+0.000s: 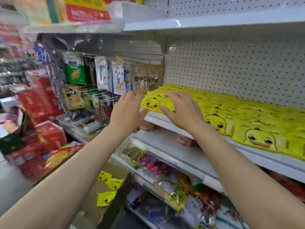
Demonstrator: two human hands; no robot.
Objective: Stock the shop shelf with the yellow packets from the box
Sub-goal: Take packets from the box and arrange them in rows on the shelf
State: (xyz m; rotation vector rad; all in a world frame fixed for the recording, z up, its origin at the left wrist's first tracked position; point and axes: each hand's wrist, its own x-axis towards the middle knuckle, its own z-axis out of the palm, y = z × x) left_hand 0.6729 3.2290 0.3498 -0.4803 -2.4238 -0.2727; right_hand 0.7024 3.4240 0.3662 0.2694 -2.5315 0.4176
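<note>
Rows of yellow packets (247, 116) printed with a duck face lie flat along the white shop shelf (165, 121). My right hand (181, 111) rests flat, fingers spread, on the leftmost stack (151, 103). My left hand (128, 109) hovers open just left of that stack, at the shelf's end, holding nothing. Down by the floor, a cardboard box (118, 172) stands open with a few more yellow packets (109, 180) inside.
A white pegboard (239, 68) backs the shelf, and another shelf (214, 22) sits above it. Hanging snack bags (115, 76) fill the rack to the left. Lower shelves (173, 156) hold mixed sweets. Red cartons (46, 133) are stacked on the left.
</note>
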